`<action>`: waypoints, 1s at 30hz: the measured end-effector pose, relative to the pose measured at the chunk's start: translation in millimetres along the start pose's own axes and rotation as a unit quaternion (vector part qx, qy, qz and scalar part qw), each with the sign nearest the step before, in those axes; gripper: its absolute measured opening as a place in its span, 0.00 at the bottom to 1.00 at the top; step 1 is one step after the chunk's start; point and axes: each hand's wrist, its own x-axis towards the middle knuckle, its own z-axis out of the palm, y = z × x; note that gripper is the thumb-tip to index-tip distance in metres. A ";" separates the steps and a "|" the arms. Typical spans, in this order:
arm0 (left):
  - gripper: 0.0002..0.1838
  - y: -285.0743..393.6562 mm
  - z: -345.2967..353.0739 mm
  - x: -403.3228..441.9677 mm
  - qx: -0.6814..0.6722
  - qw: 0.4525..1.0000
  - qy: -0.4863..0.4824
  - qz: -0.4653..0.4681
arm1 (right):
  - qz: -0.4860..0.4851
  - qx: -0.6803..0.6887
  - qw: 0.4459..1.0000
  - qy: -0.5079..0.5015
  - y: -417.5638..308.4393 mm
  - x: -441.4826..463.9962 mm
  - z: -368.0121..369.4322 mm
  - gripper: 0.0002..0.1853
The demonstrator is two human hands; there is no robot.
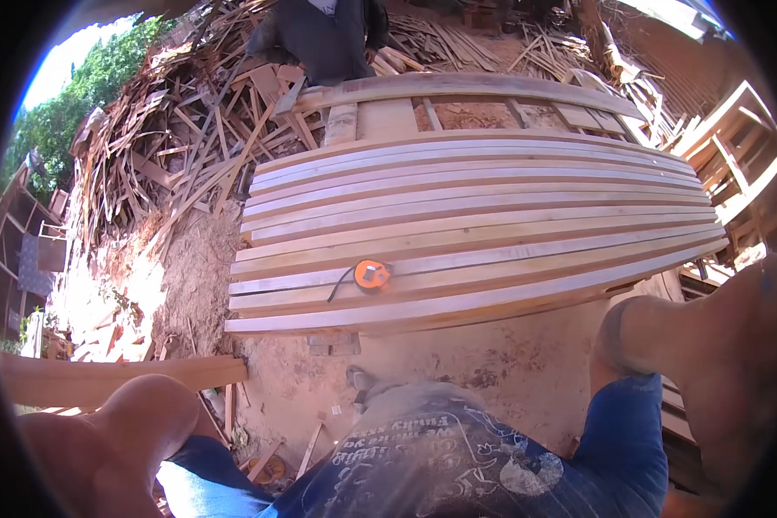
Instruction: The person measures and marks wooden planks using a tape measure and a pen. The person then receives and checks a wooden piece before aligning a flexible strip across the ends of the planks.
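Note:
Neither of my hands shows. My left arm [142, 414] is bent at the lower left and my right arm [691, 337] is bent at the right, with both hands out of sight. In front of me lies a row of long sawn wooden beams [492, 226], side by side. An orange tape measure [372, 274] rests on the nearer beams, its black strap trailing to the left. Nothing touches the tape measure apart from the wood under it.
A heap of scrap wood strips [181, 129] fills the back left. Behind the beams, a person in dark clothing [319, 39] is by a long plank [466, 85]. A thick board [121, 378] juts in at left. More timber [738, 151] stands at right. Sandy ground [457, 354] lies before me.

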 end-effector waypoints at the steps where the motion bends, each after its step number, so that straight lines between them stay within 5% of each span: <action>1: 0.22 -2.1 1.2 -1.4 0.015 1.000 -0.002 -0.004 | 0.003 -0.014 1.000 0.004 4.5 -0.1 -0.1 0.13; 11: 0.22 -23.5 21.7 -2.9 0.167 0.985 0.016 -0.043 | 0.030 -0.111 0.993 0.006 40.1 6.0 -7.9 0.14; 30: 0.21 -38.1 15.1 -16.0 0.200 0.979 0.005 -0.051 | 0.001 -0.124 0.992 0.018 33.6 6.8 -7.8 0.16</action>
